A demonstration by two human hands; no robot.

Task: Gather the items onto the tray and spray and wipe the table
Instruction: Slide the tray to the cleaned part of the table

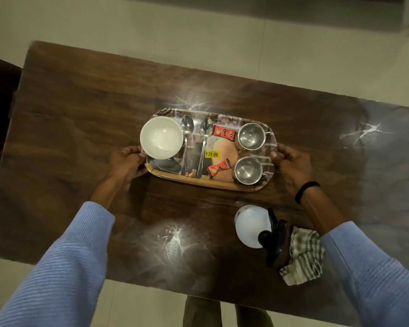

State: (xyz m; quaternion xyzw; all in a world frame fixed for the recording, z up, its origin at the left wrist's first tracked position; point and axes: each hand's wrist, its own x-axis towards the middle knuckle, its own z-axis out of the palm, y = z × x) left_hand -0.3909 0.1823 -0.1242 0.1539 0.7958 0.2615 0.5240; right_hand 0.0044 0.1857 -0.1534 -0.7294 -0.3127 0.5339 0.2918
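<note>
Two hands hold one oblong, picture-printed tray with a wood-coloured near rim. It sits about midway on a dark brown wooden table.

Left end: left hand, fingers curled round the tray's edge, gripping it. Pale blue knitted sleeves on both arms.

On the tray, far-left corner: round white bowl, upright, nothing seen inside. Just right of it, two steel spoons lie side by side, bowls far, handles toward the near rim: left one, right one. Yellow price sticker just right of the right spoon's handle. Two small red sachets, one far, one near. Right end of tray: two small steel cups with handles, upright, one far, one near; close together, touching or not cannot be told.

Right hand grips the tray's right end, thumb over the rim, fingers curled at the edge. Black wristband on that wrist.

Off the tray, near-right on the table: white spray bottle with black trigger head, just beside a crumpled green-and-cream checked cloth; the head overlaps the cloth in view. Streaky glare patches on the tabletop.
</note>
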